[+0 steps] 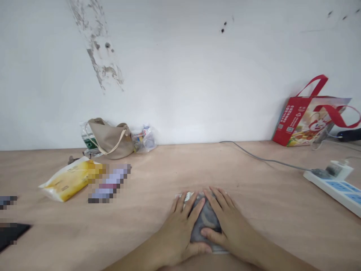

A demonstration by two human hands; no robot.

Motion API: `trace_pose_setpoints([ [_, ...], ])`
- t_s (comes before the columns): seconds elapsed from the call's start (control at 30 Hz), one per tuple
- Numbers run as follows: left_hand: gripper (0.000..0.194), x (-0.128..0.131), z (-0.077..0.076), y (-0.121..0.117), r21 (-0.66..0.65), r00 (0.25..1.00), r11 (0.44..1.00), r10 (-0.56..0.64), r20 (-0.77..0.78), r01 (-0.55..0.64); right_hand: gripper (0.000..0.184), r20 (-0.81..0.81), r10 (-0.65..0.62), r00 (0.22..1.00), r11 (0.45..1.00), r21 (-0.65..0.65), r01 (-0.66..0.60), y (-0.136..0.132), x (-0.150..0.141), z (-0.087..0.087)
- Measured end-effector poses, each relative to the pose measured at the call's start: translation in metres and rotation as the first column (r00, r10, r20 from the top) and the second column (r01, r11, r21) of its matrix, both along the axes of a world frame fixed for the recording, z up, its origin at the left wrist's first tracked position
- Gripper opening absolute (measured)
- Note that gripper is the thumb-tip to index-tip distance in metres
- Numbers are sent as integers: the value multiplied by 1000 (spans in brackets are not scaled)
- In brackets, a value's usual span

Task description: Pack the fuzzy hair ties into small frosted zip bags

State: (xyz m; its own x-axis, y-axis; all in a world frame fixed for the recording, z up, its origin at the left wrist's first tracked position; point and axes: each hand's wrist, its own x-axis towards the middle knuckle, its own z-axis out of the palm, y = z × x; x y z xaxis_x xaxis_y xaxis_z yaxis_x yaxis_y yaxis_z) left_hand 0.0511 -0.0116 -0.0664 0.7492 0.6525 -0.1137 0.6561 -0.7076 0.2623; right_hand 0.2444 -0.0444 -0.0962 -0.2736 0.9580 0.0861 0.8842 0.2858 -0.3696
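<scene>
A dark grey, flat packet in what looks like clear plastic (207, 216) lies on the table close in front of me. My left hand (180, 229) rests flat on its left side, fingers stretched forward and thumb across the near part. On its right side lies my right hand (225, 218), palm down with fingers extended and the thumb pointing inward. A small white patch with print shows between the left fingers. Both hands cover much of the packet, so I cannot tell what is inside.
Left on the wooden table (175, 169) are a yellow tissue pack (72, 180), a blurred purple item (111, 184) and a beige bag (111, 139). A clear plastic bag (146, 139) sits beside it. Rightward stand a red shopping bag (304, 116) and a power strip (335, 188) with a grey cable (262, 161).
</scene>
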Motion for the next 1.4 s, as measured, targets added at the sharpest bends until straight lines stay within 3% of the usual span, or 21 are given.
trace_pose_setpoints([
  [0.37,92,-4,2,-3,-31,999,999,34,9,-34,85,-17,-23,1000,999,-40,23,-2,0,4],
  [0.57,94,-10,-13,2,23,994,1000,-20,103,18,78,-108,10,994,1000,-25,-13,0,5,4],
  [0.63,94,-11,-17,4,38,994,999,-24,107,20,67,-188,-33,982,999,16,37,2,17,5],
  [0.7,94,-12,-19,5,46,995,999,-8,96,3,53,-290,-166,943,983,28,182,2,32,6],
  [0.77,96,-13,-20,5,56,996,998,26,87,-31,41,-382,-297,875,955,-99,281,1,48,8],
  [0.8,97,-13,-21,5,62,995,997,45,84,-50,38,-404,-328,854,943,-188,273,0,54,8],
  [0.87,98,-15,-19,4,89,994,993,75,81,-83,40,-451,-332,828,913,-375,162,-3,59,7],
  [0.93,97,-14,-16,1,167,993,981,85,86,-98,55,-563,-310,766,880,-475,8,-5,56,5],
  [0.97,97,-12,-14,-1,233,994,969,59,97,-81,66,-639,-316,701,866,-497,-63,-6,52,4],
  [1.03,86,-4,-11,-7,410,986,911,-106,129,44,83,-775,-341,532,856,-490,-165,-6,41,3],
  [1.1,53,9,-9,-13,596,912,769,-384,144,230,91,-851,-352,391,862,-457,-218,-6,28,1],
  [1.13,33,16,-8,-15,672,866,694,-474,160,256,91,-869,-355,345,861,-447,-241,-6,23,0],
  [1.2,17,30,-8,-19,760,823,617,-529,208,205,83,-880,-350,321,862,-437,-258,-7,15,-2],
  [1.4,25,37,-3,-19,772,817,612,-525,238,168,54,-852,-328,407,900,-413,-139,-10,7,-4],
])
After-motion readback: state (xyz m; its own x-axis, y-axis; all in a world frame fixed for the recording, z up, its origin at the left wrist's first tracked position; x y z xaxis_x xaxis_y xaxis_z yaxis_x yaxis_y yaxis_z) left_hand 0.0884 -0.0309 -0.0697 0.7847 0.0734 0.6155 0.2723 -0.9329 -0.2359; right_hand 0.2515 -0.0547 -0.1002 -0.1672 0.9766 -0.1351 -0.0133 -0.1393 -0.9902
